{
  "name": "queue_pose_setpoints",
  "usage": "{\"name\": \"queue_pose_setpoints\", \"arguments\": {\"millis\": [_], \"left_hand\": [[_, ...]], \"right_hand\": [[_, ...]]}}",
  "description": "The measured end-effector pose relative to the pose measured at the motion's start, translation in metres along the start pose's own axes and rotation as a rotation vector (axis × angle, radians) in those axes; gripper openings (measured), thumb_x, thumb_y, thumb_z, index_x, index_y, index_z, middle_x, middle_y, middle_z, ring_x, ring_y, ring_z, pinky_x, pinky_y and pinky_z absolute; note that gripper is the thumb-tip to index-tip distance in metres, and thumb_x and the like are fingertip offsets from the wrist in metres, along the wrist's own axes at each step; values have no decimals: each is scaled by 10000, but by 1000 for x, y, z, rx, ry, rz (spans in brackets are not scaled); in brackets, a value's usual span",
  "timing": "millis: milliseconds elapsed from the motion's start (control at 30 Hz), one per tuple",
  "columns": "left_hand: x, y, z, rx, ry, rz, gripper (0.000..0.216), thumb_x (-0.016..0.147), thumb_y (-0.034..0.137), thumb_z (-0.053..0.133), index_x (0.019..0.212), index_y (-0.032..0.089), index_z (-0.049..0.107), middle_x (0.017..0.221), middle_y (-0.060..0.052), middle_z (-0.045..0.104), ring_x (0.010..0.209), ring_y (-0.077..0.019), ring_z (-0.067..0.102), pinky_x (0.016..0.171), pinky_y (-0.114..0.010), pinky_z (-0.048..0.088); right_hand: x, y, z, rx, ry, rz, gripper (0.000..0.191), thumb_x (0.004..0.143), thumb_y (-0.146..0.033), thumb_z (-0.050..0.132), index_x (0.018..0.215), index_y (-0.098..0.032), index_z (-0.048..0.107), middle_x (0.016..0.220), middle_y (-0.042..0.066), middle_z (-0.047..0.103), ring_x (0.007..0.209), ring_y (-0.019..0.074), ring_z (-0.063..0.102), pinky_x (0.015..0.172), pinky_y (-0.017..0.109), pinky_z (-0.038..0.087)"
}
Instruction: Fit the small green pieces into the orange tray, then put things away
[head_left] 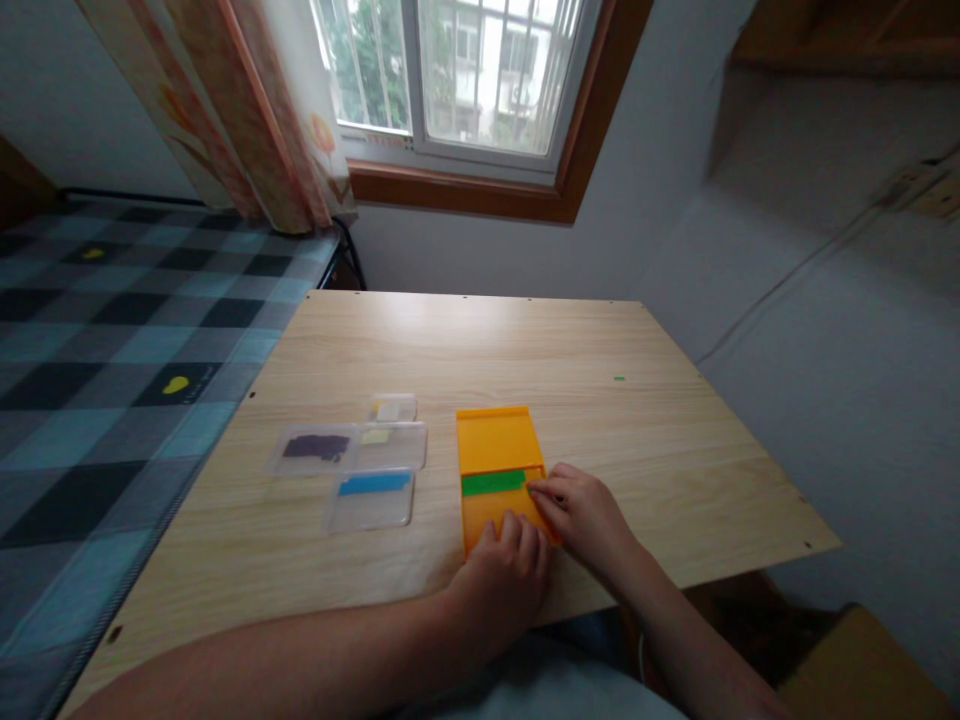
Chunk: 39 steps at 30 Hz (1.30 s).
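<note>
An orange plastic case [493, 440] lies unfolded on the table, its lid part away from me. Along the far side of its near half runs a row of green pieces [493, 484]. My left hand [506, 565] is over the case's near edge, fingers bent and gripping it. At the right end of the green row, my right hand [581, 505] has thumb and forefinger pinched together. Whatever sits between those fingertips is too small to make out. Left of the case are clear plastic boxes, one holding a blue strip of pieces [374, 484] and another dark purple pieces [318, 447].
A small clear box [392, 408] with some yellow and white stands behind the other clear boxes. One small green piece [619, 379] lies toward the table's far right. The wooden table [480, 345] adjoins a bed [142, 330] on the left and a wall on the right.
</note>
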<state>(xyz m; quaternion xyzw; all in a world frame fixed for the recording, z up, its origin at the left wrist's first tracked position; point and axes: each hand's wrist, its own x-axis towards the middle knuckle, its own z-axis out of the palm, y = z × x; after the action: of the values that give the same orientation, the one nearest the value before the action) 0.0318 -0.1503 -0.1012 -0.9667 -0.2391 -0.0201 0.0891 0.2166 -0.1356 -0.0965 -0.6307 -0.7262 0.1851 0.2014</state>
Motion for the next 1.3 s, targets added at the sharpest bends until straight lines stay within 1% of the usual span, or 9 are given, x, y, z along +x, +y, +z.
{"name": "queue_pose_setpoints", "arguments": {"millis": [133, 300, 467, 567, 667, 767, 900, 1133, 1300], "left_hand": [[-1, 1, 1, -7, 7, 2, 368, 1018, 278, 524, 1246, 30, 673, 1115, -221, 704, 1016, -344, 679, 717, -434, 583], [-1, 1, 1, -9, 18, -1, 382, 1025, 311, 524, 1244, 37, 675, 1132, -226, 701, 1033, -357, 675, 734, -452, 576], [-1, -1, -3, -19, -16, 9, 382, 1037, 290, 487, 1268, 40, 662, 1158, -234, 696, 1060, -361, 667, 742, -446, 562], [-1, -1, -3, -17, -11, 9, 377, 1037, 288, 485, 1263, 43, 661, 1156, -236, 695, 1053, -361, 666, 752, -455, 560], [-1, -1, -2, -14, -7, 8, 374, 1040, 282, 481, 1259, 37, 659, 1136, -236, 693, 1038, -353, 664, 747, -449, 554], [-1, -1, -2, -3, 5, 3, 373, 1040, 293, 490, 1244, 36, 668, 1113, -234, 695, 1028, -349, 665, 735, -439, 551], [-1, 0, -3, -1, 0, -5, 385, 1030, 313, 505, 1247, 42, 673, 1129, -230, 697, 1029, -350, 667, 732, -429, 555], [-1, 0, -1, -13, -17, 12, 364, 1034, 280, 500, 1249, 38, 668, 1123, -237, 690, 1030, -348, 659, 742, -445, 553], [0, 0, -3, -24, -26, 9, 367, 1035, 274, 493, 1252, 35, 668, 1141, -239, 695, 1018, -352, 668, 728, -443, 557]], "right_hand": [[0, -2, 1, 4, 16, 17, 208, 989, -218, 594, 949, -223, 797, 875, 38, 685, 828, 174, 658, 753, 266, 483], [3, -1, 1, -16, 2, 32, 176, 962, -200, 626, 913, -228, 793, 892, 35, 703, 836, 176, 662, 764, 273, 484], [6, -1, 3, -16, 16, 52, 179, 962, -207, 618, 957, -237, 795, 936, 41, 725, 878, 188, 674, 796, 284, 500], [6, 1, 5, -7, 26, 42, 184, 966, -212, 614, 981, -242, 795, 941, 44, 730, 889, 190, 679, 810, 285, 506], [5, 2, 5, -13, 26, 41, 183, 971, -236, 616, 993, -251, 796, 918, 40, 725, 876, 191, 681, 794, 285, 507], [5, 1, 4, -24, 21, 53, 182, 970, -234, 617, 959, -249, 798, 909, 41, 725, 875, 192, 681, 789, 287, 504], [7, -2, 2, -42, 12, 66, 174, 959, -224, 629, 942, -250, 800, 931, 48, 737, 890, 199, 684, 788, 291, 500], [9, -8, -2, -87, -10, 72, 177, 961, -235, 628, 917, -257, 798, 902, 45, 734, 859, 198, 685, 732, 288, 483], [10, -10, -1, -93, 0, 63, 175, 955, -231, 630, 906, -260, 796, 917, 44, 742, 873, 206, 689, 742, 298, 487]]}}
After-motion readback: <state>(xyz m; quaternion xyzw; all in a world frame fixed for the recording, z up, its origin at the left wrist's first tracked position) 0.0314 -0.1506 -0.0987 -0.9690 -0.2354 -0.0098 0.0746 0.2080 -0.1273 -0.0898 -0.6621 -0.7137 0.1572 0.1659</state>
